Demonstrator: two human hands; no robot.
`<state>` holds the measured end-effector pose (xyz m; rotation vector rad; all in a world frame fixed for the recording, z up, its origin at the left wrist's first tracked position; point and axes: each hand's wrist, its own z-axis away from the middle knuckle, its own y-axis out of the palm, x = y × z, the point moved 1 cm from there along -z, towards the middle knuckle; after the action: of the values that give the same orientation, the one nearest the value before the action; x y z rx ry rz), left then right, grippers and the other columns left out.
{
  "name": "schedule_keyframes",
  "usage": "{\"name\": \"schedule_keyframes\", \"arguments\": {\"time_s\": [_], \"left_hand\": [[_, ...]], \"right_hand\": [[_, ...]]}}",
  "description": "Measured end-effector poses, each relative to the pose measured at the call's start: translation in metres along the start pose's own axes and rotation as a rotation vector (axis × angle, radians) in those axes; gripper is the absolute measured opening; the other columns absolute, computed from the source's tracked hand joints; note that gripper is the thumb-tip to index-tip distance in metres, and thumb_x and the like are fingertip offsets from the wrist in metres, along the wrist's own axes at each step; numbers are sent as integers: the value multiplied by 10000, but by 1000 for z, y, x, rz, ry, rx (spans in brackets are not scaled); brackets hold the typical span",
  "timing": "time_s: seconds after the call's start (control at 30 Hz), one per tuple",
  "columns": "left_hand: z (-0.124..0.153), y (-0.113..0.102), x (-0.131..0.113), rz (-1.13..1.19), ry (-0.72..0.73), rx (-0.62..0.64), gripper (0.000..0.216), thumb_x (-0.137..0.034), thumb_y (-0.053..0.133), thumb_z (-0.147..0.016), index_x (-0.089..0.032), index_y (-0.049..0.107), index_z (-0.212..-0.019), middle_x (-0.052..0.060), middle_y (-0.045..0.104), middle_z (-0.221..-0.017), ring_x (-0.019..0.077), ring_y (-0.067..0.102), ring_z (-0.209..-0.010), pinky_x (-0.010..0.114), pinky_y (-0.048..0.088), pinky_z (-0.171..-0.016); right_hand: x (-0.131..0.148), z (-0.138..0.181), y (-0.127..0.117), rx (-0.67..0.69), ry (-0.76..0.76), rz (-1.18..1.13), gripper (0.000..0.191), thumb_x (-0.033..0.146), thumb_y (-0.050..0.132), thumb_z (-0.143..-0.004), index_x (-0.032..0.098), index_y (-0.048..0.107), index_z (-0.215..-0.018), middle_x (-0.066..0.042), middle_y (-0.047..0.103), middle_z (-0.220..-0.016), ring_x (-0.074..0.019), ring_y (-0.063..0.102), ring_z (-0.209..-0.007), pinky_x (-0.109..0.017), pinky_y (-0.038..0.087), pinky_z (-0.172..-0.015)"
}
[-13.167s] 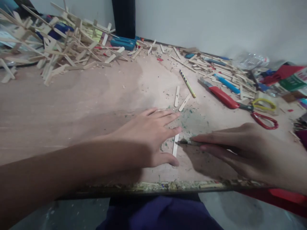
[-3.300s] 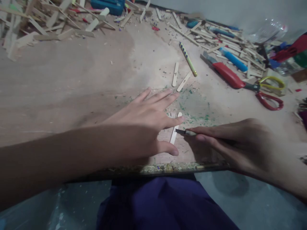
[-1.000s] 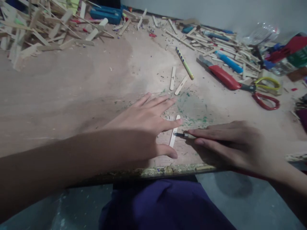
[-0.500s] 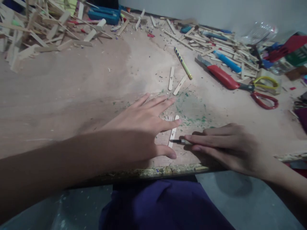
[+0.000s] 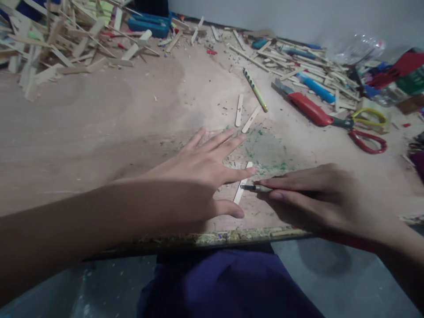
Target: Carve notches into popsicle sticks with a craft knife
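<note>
A short flat wooden stick (image 5: 239, 193), like a popsicle stick, lies on the table close to its front edge. My left hand (image 5: 207, 176) is spread flat, its index finger pressing near the stick's upper end and its thumb at the lower end. In my right hand (image 5: 314, 194) is a slim craft knife (image 5: 256, 188), pinched between thumb and fingers. The dark blade tip touches the middle of the stick. Beyond my left fingertips lie two more sticks, one upright in view (image 5: 239, 110) and one slanted (image 5: 251, 119), each with a small mark or notch.
A yellow dotted pencil (image 5: 255, 89) and scissors (image 5: 367, 126) with a red-covered part (image 5: 309, 108) lie at the right. Wooden sticks are heaped at the far left (image 5: 66, 44) and back right (image 5: 274, 57). A blue box (image 5: 149, 25) stands at the back. Green flecks dot the tabletop.
The knife tip has moved up the stick, from its lower part to its middle. The stick has tilted slightly more to the right. My left hand stays nearly in place.
</note>
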<state>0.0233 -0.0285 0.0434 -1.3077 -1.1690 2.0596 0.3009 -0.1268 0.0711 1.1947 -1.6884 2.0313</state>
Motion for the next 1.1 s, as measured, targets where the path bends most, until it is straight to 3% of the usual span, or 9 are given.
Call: {"name": "schedule_keyframes", "arguments": {"time_s": [0.27,0.4,0.57,0.63,0.7,0.77,0.87,1.0,1.1], "left_hand": [[0,-3,5,-1,-15,135,805,-682,837,-1166,-520,548,-1900,86,-160,-2107,449,-184,-1985,882,-150,-1512],[0,-3,9,8,38,86,764,-601,825,-1176,-492,579,-1891,91,-55,-2130,471,-84,-1997,873,-77,-1544],[1,-9,19,-2,40,-59,921,-558,895,-1110,-382,527,-1936,150,242,-2126,496,189,-1982,846,63,-1583],[2,-11,24,8,70,-160,698,-506,904,-1088,-354,745,-1750,140,458,-2028,481,408,-1882,786,244,-1570],[2,-11,27,38,156,-270,269,-394,843,-1118,-318,921,-1364,114,727,-1739,394,668,-1620,617,491,-1424],[3,-8,27,50,287,-326,198,-253,738,-1157,-284,898,-1044,69,851,-1319,283,786,-1256,465,573,-1192],[7,-6,24,-53,442,-316,330,-89,642,-1111,-263,808,-884,26,795,-972,230,712,-928,422,520,-996],[14,-11,14,-178,466,-285,312,-110,596,-1055,-255,761,-833,55,767,-942,264,619,-873,458,441,-838],[18,-18,6,-167,407,-215,332,-99,580,-1054,-240,685,-773,66,725,-947,243,592,-863,452,424,-800]], "right_hand": [[-15,-21,-18,185,-74,-94,335,488,781,-1244,297,962,-1449,-78,951,-1063,-116,820,-732,-188,589,-628],[-24,-32,-24,233,-88,-107,358,531,779,-1242,294,966,-1435,-70,959,-1095,-124,856,-796,-175,617,-675],[-26,-28,-24,203,-40,-75,356,519,783,-1238,258,985,-1371,-88,969,-1177,-183,914,-877,-217,673,-698],[-23,-25,-23,191,-28,-65,340,487,768,-1247,243,994,-1315,-55,944,-997,-147,850,-725,-203,595,-575],[-20,-24,-22,175,-30,-58,335,454,743,-1259,231,990,-1301,-19,888,-866,-108,764,-612,-199,506,-492],[-17,-23,-20,154,-44,-49,320,431,746,-1257,224,983,-1311,-11,879,-865,-95,755,-616,-195,494,-498],[-13,-20,-18,138,-63,-40,288,395,759,-1249,214,977,-1303,-11,895,-907,-87,786,-663,-177,509,-532],[-7,-14,-13,128,-70,-26,289,360,715,-1271,215,965,-1262,14,832,-798,-72,703,-571,-196,466,-497],[-6,-10,-9,91,-82,9,296,360,702,-1279,217,958,-1328,-26,896,-893,-102,765,-625,-220,527,-537]]}}
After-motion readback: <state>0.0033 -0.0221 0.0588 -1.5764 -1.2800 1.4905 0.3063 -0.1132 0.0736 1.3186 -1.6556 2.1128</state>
